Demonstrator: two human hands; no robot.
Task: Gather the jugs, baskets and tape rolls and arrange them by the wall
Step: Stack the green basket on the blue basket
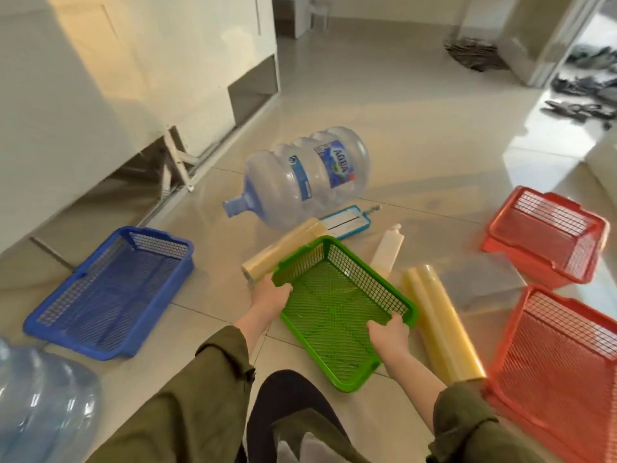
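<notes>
Olive sleeves (pixel 200 379) are extending forward; the left hand (pixel 270 295) and right hand (pixel 389 332) are gripping opposite rims of the green basket (pixel 337 305), fingers (pixel 284 289) curled over each rim, mid-floor beside the tape roll (pixel 440 325). Carrying it level toward the wall (pixel 83 78) is advisable.

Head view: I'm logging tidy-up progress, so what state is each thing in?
green basket, tilted, gripped by left hand and right hand.
blue basket, on floor, empty.
far red basket, on floor, empty.
near red basket, on floor, empty.
labelled jug, lying on its side.
left tape roll, lying flat.
right tape roll, lying flat.
white bottle, lying flat.
</notes>
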